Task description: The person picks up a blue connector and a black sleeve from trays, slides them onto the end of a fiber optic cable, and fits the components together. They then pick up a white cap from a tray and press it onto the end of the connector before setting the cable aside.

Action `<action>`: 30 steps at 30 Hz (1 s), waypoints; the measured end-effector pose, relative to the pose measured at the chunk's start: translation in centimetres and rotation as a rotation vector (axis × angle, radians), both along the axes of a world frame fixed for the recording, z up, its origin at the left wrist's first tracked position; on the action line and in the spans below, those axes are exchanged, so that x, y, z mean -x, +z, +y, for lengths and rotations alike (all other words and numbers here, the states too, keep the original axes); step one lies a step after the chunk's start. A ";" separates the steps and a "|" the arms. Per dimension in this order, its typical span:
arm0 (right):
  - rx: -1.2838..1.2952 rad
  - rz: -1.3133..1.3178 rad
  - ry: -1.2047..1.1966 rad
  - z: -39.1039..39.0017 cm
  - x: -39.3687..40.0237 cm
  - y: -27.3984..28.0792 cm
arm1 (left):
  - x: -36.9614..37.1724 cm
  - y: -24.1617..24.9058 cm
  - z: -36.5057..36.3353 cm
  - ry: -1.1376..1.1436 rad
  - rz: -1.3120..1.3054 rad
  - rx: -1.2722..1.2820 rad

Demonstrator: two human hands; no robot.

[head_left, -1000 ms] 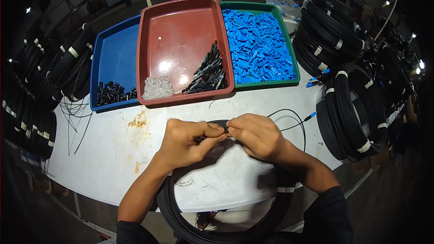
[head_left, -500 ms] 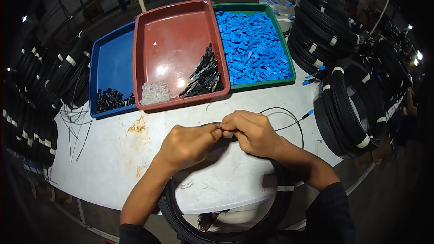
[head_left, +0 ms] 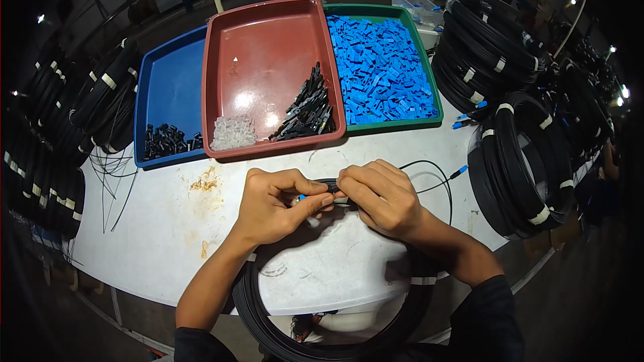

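Note:
A large coil of black cable lies over the table's near edge, its top passing behind my hands. My left hand is closed, thumb and forefinger pinching a thin black cable piece at the coil's far side. Within its curled fingers shows a small bit of blue, mostly covered. My right hand is closed on the same black piece, its fingertips against those of the left. What exactly sits between the fingertips is largely hidden. Right of my hands, a loose cable end with a blue connector rests on the table.
At the back stand a blue tray with black parts, a red tray with clear and black parts, and a green tray of blue connector pieces. Black cable coils are stacked at the right, more coils at the left.
My left hand has turned and opened its grip somewhat, showing its thumb and a bit of blue inside. The right hand has moved slightly right. The view has shifted a little.

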State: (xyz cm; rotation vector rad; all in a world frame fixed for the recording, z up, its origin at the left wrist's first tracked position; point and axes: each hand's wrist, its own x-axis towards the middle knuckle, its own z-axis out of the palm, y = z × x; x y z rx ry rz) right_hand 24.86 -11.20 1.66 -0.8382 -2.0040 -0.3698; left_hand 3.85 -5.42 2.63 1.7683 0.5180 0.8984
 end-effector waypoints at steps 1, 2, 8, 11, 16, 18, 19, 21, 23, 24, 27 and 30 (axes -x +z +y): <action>-0.001 0.000 0.000 0.1 0.0 0.0 | 0.0 0.0 0.0 0.000 0.000 -0.001; 0.002 0.036 0.036 0.1 0.0 0.0 | 0.0 -0.1 0.0 -0.003 0.006 -0.029; 0.111 0.091 0.121 0.0 -0.2 -0.4 | -0.1 -0.7 0.1 0.032 0.030 -0.092; 0.251 0.137 0.105 -0.5 0.1 -0.5 | -0.2 -0.9 0.1 0.046 0.065 -0.223; 0.103 0.085 0.026 -0.3 0.4 -0.1 | -0.3 -0.7 0.1 0.075 0.059 -0.244; 0.070 0.024 0.008 -0.4 0.4 0.1 | -0.4 -0.7 0.1 0.055 -0.002 -0.193; 0.069 0.025 0.008 -0.4 0.3 0.1 | -0.4 -0.6 0.1 0.055 -0.002 -0.194; 0.060 0.029 -0.003 -0.3 0.1 -0.2 | -0.3 -0.4 0.1 0.056 0.008 -0.207; 0.066 0.040 -0.015 -0.3 0.3 -0.2 | -0.3 -0.5 0.1 0.061 0.016 -0.230; 0.072 0.052 -0.028 -0.3 0.3 -0.2 | -0.2 -0.5 0.2 0.067 0.025 -0.254; 0.115 0.106 0.010 -0.3 0.4 -0.4 | -0.3 -0.7 0.4 0.083 0.016 -0.347; 0.144 0.195 0.062 0.0 0.4 -0.7 | -0.3 -0.7 0.4 0.079 0.033 -0.275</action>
